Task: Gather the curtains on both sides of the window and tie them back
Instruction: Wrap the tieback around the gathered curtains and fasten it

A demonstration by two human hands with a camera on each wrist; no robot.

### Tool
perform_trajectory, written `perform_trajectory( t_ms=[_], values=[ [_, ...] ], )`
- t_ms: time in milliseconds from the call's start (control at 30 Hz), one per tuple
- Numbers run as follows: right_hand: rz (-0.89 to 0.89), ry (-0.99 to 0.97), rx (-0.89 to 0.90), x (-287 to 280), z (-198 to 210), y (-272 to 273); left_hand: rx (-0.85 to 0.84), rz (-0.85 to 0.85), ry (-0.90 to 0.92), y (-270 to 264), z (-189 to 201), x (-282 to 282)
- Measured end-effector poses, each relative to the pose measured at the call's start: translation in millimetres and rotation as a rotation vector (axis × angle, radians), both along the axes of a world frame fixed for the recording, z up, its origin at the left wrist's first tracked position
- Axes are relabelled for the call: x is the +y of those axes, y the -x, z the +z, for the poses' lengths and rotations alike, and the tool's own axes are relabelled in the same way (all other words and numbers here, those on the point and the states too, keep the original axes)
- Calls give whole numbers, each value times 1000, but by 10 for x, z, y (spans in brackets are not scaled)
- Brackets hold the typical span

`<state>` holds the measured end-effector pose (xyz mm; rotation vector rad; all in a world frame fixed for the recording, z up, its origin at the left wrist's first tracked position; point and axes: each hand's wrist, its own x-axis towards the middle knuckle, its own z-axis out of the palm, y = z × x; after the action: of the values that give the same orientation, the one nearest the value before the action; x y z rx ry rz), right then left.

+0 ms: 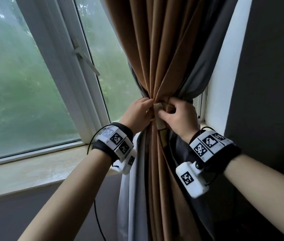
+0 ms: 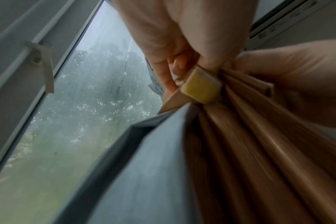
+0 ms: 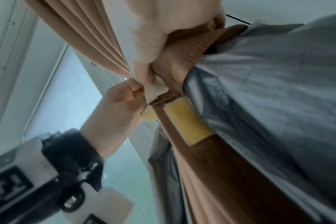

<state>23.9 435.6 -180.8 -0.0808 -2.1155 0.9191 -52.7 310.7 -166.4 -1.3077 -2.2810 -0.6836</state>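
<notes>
A brown curtain point(image 1: 162, 49) with a grey lining point(image 1: 195, 80) hangs bunched at the right side of the window. A tie-back strap point(image 1: 159, 117) of the same brown cloth, with yellow fastening patches point(image 3: 188, 122) at its ends, goes round the bunch. My left hand point(image 1: 138, 113) pinches one strap end point(image 2: 200, 86) against the gathered folds. My right hand point(image 1: 176, 113) grips the other strap end point(image 3: 155, 89) at the front of the bunch, thumb pressed on it. The two hands meet at the gather point.
The window pane point(image 1: 16, 84) with a white frame and a handle point(image 1: 83, 56) lies to the left. A pale sill point(image 1: 33, 169) runs below it. A white wall edge point(image 1: 224, 75) and a dark wall point(image 1: 268, 84) stand to the right.
</notes>
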Motion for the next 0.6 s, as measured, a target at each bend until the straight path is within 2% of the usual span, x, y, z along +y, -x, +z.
perform_trajectory(
  t_ms=[100,200,500,600],
  values=[
    [-8,-24,-16,-7,20,11,22,39,71,-22,46,-55],
    [5,-9,-27,40,13,10,47,20,19,11,70,-129],
    [10,-81,-169,135,90,53,302,-198,13,-223,144,-7],
    [27,-96,-162,181,62,80,295,-171,17,-232,171,95]
  ],
)
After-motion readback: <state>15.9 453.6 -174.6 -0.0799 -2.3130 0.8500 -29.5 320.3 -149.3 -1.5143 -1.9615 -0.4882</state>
